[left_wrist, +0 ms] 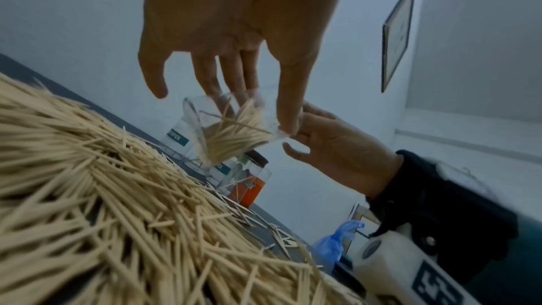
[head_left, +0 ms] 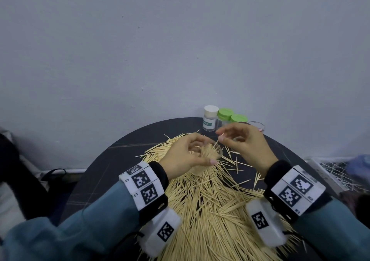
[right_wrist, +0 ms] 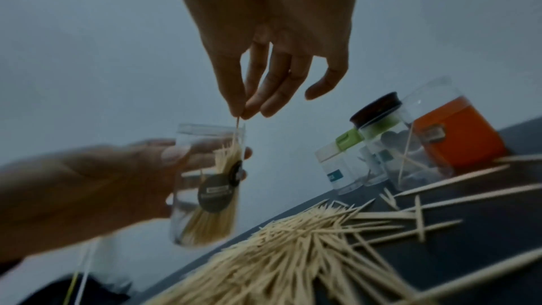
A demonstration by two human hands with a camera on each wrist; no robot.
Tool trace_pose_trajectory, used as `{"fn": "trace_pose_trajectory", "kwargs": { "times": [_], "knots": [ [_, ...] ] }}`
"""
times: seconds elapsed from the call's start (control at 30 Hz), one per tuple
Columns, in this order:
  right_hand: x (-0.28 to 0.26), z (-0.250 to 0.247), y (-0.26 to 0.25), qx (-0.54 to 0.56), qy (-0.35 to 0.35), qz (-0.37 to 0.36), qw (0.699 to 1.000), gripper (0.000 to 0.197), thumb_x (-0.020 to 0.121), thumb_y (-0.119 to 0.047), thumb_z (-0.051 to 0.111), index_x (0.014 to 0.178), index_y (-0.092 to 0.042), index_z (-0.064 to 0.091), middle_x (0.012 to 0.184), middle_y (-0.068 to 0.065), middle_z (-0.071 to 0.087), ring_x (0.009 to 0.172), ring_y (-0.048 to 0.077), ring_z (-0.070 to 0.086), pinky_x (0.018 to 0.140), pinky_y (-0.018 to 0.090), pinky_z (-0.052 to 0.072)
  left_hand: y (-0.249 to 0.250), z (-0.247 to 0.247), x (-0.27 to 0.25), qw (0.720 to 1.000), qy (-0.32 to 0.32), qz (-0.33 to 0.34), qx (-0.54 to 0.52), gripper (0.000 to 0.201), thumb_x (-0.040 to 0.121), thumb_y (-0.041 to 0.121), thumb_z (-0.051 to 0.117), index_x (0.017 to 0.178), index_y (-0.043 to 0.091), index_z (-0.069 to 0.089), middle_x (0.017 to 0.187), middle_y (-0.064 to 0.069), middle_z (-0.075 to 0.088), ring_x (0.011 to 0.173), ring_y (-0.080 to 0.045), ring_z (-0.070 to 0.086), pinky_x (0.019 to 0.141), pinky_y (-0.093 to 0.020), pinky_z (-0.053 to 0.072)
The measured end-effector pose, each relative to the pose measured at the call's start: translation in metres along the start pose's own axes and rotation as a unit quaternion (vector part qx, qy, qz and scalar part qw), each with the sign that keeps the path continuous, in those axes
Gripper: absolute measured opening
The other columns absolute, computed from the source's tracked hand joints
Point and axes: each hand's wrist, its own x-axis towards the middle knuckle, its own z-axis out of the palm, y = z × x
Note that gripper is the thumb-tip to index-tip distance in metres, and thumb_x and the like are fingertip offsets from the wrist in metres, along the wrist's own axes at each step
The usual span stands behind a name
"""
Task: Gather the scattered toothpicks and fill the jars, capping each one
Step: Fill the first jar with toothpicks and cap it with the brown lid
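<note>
One toothpick (right_wrist: 237,124) was pinched at its top between the right hand's (head_left: 243,140) fingers, above the clear jar (right_wrist: 206,184) gripped by the left hand (head_left: 186,156). Light, stiff, probably brittle: best held near its end.

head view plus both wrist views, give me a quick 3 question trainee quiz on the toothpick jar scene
1. True or false: the left hand grips the clear jar lifted off the table.
2. What does the right hand pinch? A) a green lid B) a toothpick C) nothing
3. Fill in: the white-lidded jar stands at the table's far edge beside jars with ____ lids.

Key: 1 true; 2 B, a toothpick over the jar's open mouth; 3 green.
</note>
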Motion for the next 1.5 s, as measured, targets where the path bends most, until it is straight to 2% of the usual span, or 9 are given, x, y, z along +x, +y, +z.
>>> {"fn": "trace_pose_trajectory", "kwargs": {
  "times": [0.13,0.3,0.63,0.7,0.8,0.9,1.07,1.33,1.5],
  "knots": [
    [-0.006,-0.005,-0.003,-0.07,0.001,-0.012,0.997,0.015,0.072,-0.018,0.077,0.07,-0.025,0.064,0.066,-0.011,0.064,0.06,-0.004,0.055,0.06,0.006,0.04,0.002,0.003,-0.003,0.997,0.035,0.049,0.037,0.051,0.064,0.016,0.085,0.108,0.024,0.062,0.111,0.011,0.064,0.107,0.0,0.056,0.094,-0.02,0.041],
    [-0.012,-0.006,-0.01,-0.129,-0.052,-0.004,0.99,0.003,0.074,-0.02,0.076,0.073,-0.022,0.073,0.058,-0.014,0.055,0.052,0.003,0.04,0.052,0.011,0.034,0.006,0.006,-0.005,0.996,0.037,0.062,0.044,0.051,0.061,0.013,0.086,0.105,0.026,0.063,0.105,0.01,0.067,0.107,-0.001,0.058,0.096,-0.037,0.049],
    [-0.032,-0.03,-0.01,-0.191,-0.083,0.051,0.977,0.006,0.081,-0.024,0.07,0.078,-0.026,0.066,0.071,-0.009,0.06,0.06,0.0,0.049,0.056,0.008,0.038,0.005,0.012,-0.008,0.995,0.01,0.079,0.066,0.049,0.062,0.015,0.086,0.103,0.028,0.063,0.107,0.01,0.067,0.106,-0.002,0.058,0.095,-0.035,0.05],
    [-0.038,-0.039,-0.008,-0.27,-0.163,0.131,0.94,0.017,0.082,-0.029,0.068,0.097,-0.021,0.063,0.088,-0.007,0.061,0.08,0.006,0.056,0.067,0.008,0.041,0.005,0.013,-0.009,0.995,0.007,0.077,0.068,0.048,0.062,0.016,0.085,0.102,0.029,0.062,0.107,0.01,0.066,0.106,-0.002,0.058,0.096,-0.035,0.049],
    [-0.05,-0.05,-0.001,-0.403,-0.309,0.25,0.825,0.054,0.08,-0.039,0.069,0.124,-0.016,0.048,0.12,-0.002,0.055,0.108,0.014,0.052,0.094,0.026,0.043,0.005,0.016,-0.01,0.995,-0.001,0.073,0.063,0.048,0.063,0.016,0.085,0.103,0.028,0.062,0.106,0.012,0.065,0.104,0.001,0.057,0.095,-0.029,0.048],
    [-0.062,-0.055,0.003,-0.456,-0.345,0.293,0.766,0.073,0.073,-0.044,0.074,0.132,-0.014,0.042,0.131,0.001,0.049,0.117,0.018,0.048,0.101,0.033,0.042,0.007,0.019,-0.011,0.994,-0.014,0.081,0.075,0.048,0.064,0.016,0.084,0.106,0.026,0.061,0.105,0.015,0.064,0.099,0.011,0.054,0.087,-0.014,0.045],
    [-0.072,-0.053,0.003,-0.48,-0.341,0.273,0.76,0.071,0.076,-0.037,0.073,0.133,-0.012,0.04,0.133,0.003,0.043,0.12,0.019,0.044,0.101,0.031,0.041,0.008,0.023,-0.013,0.992,-0.019,0.09,0.083,0.049,0.064,0.017,0.084,0.108,0.023,0.063,0.101,0.017,0.063,0.098,0.009,0.055,0.084,-0.01,0.044],
    [-0.067,-0.037,0.001,-0.482,-0.347,0.239,0.768,0.04,0.088,-0.03,0.06,0.119,-0.006,0.055,0.114,0.008,0.058,0.09,0.014,0.045,0.079,0.026,0.039,0.01,0.028,-0.016,0.99,-0.025,0.099,0.094,0.047,0.062,0.016,0.086,0.104,0.02,0.064,0.098,0.016,0.064,0.099,-0.001,0.059,0.088,-0.019,0.045],
    [-0.06,-0.025,-0.003,-0.501,-0.351,0.24,0.754,0.042,0.093,-0.033,0.051,0.125,-0.005,0.046,0.127,0.01,0.052,0.106,0.022,0.05,0.086,0.028,0.039,0.009,0.029,-0.016,0.991,-0.027,0.093,0.093,0.049,0.062,0.019,0.086,0.105,0.024,0.062,0.1,0.016,0.063,0.101,-0.002,0.058,0.09,-0.023,0.046]
  ]
}}
